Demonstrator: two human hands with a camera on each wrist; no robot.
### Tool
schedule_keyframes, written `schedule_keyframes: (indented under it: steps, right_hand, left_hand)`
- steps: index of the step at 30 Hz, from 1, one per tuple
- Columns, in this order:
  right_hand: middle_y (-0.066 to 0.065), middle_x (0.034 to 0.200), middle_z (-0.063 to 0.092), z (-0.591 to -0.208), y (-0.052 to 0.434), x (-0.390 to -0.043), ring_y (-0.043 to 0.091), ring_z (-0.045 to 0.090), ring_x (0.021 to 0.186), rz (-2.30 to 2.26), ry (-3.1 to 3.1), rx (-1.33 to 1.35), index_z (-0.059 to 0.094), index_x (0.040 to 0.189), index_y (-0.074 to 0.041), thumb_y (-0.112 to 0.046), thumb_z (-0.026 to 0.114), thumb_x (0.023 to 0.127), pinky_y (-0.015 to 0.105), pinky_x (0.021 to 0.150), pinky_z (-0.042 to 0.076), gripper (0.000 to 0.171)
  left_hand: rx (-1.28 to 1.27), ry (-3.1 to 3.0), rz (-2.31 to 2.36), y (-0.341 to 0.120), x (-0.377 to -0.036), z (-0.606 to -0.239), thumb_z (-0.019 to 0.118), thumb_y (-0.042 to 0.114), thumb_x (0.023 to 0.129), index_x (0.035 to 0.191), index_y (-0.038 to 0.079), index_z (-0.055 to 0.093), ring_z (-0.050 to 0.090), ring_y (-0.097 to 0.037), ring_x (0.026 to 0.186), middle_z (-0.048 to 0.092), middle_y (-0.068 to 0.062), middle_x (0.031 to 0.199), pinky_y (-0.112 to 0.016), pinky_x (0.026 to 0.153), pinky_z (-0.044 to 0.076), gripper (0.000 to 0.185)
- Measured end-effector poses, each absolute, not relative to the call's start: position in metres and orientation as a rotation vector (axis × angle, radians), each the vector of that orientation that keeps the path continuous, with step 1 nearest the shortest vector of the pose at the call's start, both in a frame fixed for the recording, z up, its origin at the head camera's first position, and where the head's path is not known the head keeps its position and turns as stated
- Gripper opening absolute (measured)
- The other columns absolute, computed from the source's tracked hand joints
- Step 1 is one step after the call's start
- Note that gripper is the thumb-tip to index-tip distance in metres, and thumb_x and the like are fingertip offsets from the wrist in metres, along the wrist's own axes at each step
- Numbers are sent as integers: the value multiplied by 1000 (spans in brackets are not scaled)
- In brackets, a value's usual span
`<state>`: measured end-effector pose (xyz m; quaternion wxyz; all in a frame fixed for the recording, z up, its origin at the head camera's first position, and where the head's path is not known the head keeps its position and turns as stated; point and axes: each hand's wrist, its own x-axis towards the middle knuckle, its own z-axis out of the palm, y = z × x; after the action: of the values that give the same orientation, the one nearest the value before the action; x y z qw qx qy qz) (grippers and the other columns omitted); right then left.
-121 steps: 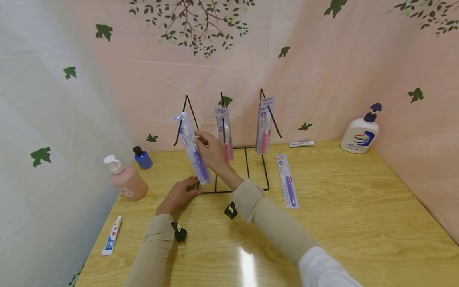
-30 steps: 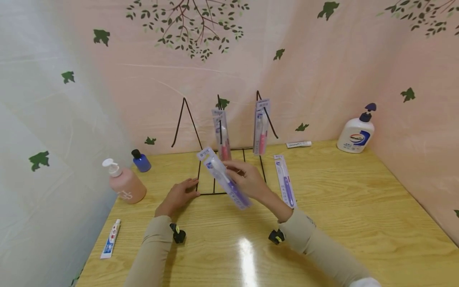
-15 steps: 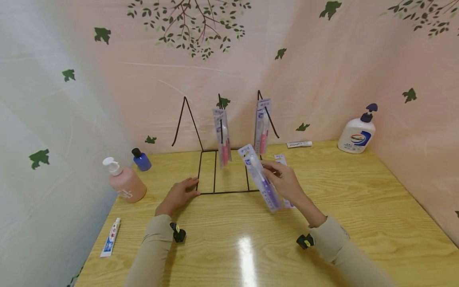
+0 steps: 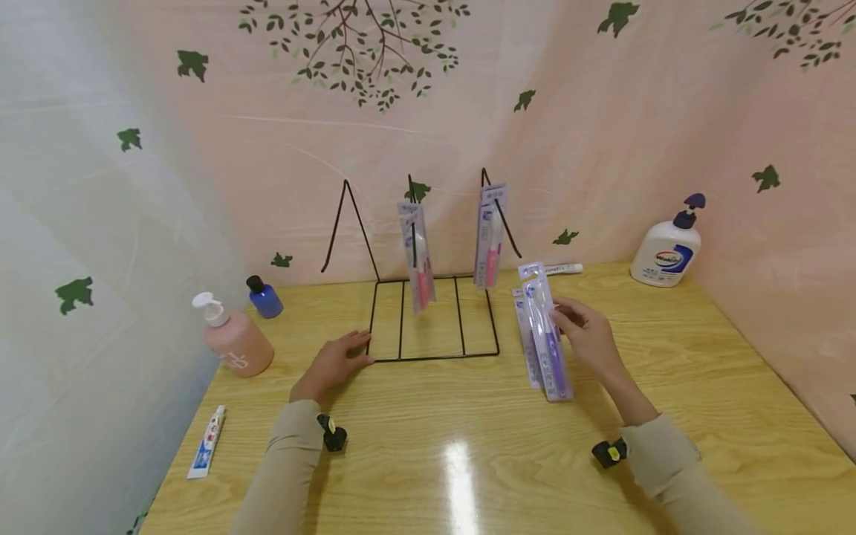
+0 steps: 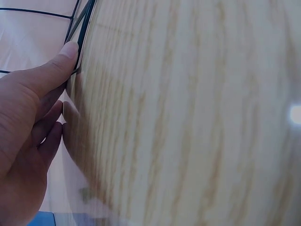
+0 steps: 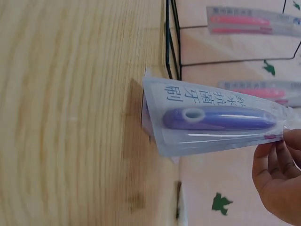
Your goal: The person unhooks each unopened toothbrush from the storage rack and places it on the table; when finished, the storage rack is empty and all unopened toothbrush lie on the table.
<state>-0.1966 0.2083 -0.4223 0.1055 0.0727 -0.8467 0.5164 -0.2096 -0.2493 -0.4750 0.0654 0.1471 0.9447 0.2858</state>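
A: Starting from the left, what is there?

B: The left hand (image 4: pixel 334 364), fingers loosely extended, thumb and fingertips touching the near left corner of the black wire rack (image 4: pixel 435 358).

A: And on the rack?

B: Packaged pink toothbrushes (image 4: pixel 421 286) hang at its middle, and another pink set (image 4: pixel 491 256) hangs at its right.

A: What comes after that?

B: Just right of the rack, one toothbrush pack (image 4: pixel 527 349) lies on the wooden table (image 4: pixel 702 364), partly covered in the head view by the packaged purple toothbrush (image 4: pixel 552 349). I can't tell whether the two touch.

A: Who has that purple one?

B: The right hand (image 4: pixel 591 338), just to its right: thumb and fingers pinch its right edge, with the handle below the fingertips.
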Motion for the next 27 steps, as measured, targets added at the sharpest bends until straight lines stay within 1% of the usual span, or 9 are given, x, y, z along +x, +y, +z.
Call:
schedule_keyframes:
  steps: [4, 8, 12, 16, 19, 24, 27]
  right_hand:
    - [18, 109, 62, -426, 222, -205, 2, 57, 83, 1550, -2531, 124, 55, 134, -3, -25, 52, 100, 18, 73, 56, 41]
    - [19, 114, 57, -428, 233, -215, 5, 56, 86, 1599, -2586, 44, 50, 138, -2, -24, 49, 101, 14, 73, 54, 43]
    - [20, 116, 55, -434, 242, -227, 7, 56, 87, 1653, -2621, -31, 47, 140, -2, -22, 48, 102, 16, 74, 55, 44]
    - [20, 115, 55, -444, 247, -241, 9, 57, 86, 1653, -2659, -85, 48, 139, 0, -20, 48, 102, 20, 74, 56, 42]
    - [22, 115, 56, -451, 249, -249, 15, 59, 89, 1621, -2699, -115, 49, 137, 3, -19, 48, 101, 24, 76, 56, 42]
    - [24, 118, 58, -461, 249, -259, 26, 57, 99, 1481, -2786, -156, 51, 134, 4, -20, 50, 100, 27, 79, 48, 42]
    - [25, 117, 60, -464, 249, -263, 28, 57, 99, 1419, -2813, -160, 53, 132, 5, -20, 51, 99, 27, 79, 46, 41]
  left_hand:
    - [439, 2841, 889, -250, -209, -475, 63, 31, 93, 144, 9, 44, 29, -33, 143, 39, -9, 151, -56, 115, 23, 59]
    - [438, 2842, 888, -250, -209, -475, 63, 31, 93, 144, 8, 44, 29, -33, 143, 39, -10, 151, -55, 114, 25, 59]
    - [442, 2846, 880, -250, -210, -475, 63, 30, 93, 144, 8, 44, 30, -33, 142, 39, -10, 151, -55, 114, 26, 59]
    - [451, 2855, 871, -249, -210, -476, 63, 29, 93, 144, 7, 44, 30, -34, 142, 39, -11, 151, -56, 114, 26, 58]
    - [452, 2852, 870, -249, -209, -475, 62, 29, 93, 144, 7, 44, 30, -34, 142, 39, -10, 151, -57, 114, 25, 58]
    - [449, 2844, 880, -248, -207, -472, 63, 28, 93, 144, 7, 44, 30, -34, 142, 39, -10, 151, -57, 114, 24, 58]
    - [453, 2851, 864, -248, -207, -472, 62, 28, 93, 144, 7, 44, 30, -35, 142, 39, -11, 151, -57, 113, 25, 58]
